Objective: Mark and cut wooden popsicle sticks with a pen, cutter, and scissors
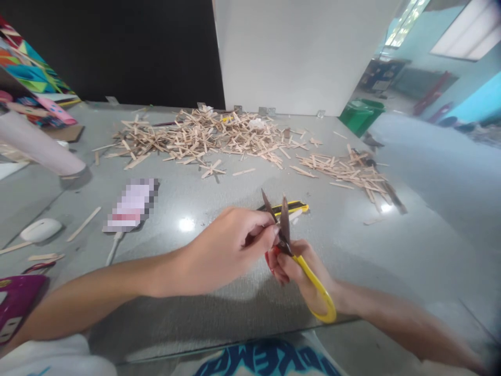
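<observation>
My right hand (307,271) grips a pair of scissors (285,222) with a yellow handle loop and some red near the fingers. The dark blades point up and away and stand apart. Beside them, my left hand (225,248) is closed in a pinch, its fingertips close to the blades. Whatever lies in that pinch is too small and covered to make out. Just behind the blades, a yellow and black utility knife (299,206) lies on the grey table (336,240), with a pale stick piece (294,215) next to it.
A wide heap of wooden sticks (195,136) lies along the back, and a smaller pile (348,169) at right. Left are a phone (133,201) with a cable, a white mouse (41,230), a pale roll (43,143) and a purple object (21,297). A green bin (360,117) stands beyond.
</observation>
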A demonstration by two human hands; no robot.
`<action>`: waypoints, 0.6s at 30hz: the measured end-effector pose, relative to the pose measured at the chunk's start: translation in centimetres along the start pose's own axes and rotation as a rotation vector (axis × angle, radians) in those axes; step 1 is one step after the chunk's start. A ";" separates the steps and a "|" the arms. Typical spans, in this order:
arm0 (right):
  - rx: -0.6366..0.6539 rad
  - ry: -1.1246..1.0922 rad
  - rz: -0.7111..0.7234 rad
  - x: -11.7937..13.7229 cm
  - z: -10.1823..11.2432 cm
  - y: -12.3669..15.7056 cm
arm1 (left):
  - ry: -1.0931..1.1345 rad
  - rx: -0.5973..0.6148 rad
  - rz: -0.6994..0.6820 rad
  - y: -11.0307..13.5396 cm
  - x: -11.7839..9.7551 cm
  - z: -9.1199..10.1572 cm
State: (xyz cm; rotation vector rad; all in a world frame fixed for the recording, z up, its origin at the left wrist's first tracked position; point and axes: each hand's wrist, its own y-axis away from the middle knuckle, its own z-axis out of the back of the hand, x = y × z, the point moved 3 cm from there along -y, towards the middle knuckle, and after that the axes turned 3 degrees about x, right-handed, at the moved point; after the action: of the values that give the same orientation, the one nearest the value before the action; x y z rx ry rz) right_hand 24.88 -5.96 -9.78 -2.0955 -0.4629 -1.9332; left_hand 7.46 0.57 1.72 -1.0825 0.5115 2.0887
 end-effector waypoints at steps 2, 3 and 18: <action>0.025 0.007 0.020 0.2 0.0 -0.2 | 0.009 0.002 -0.010 0.0 -0.1 0.1; 0.044 0.019 0.053 0.4 0.0 -0.3 | 0.017 -0.015 -0.015 0.1 -0.1 0.3; 0.071 0.099 0.177 1.3 0.6 -0.2 | 0.075 0.028 0.002 -0.1 -0.5 0.9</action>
State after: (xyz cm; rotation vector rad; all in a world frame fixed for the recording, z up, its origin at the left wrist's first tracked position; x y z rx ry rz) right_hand 25.42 -5.44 -8.51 -1.9171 -0.3088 -1.8803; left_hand 7.22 0.99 2.70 -1.1480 0.5770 2.0428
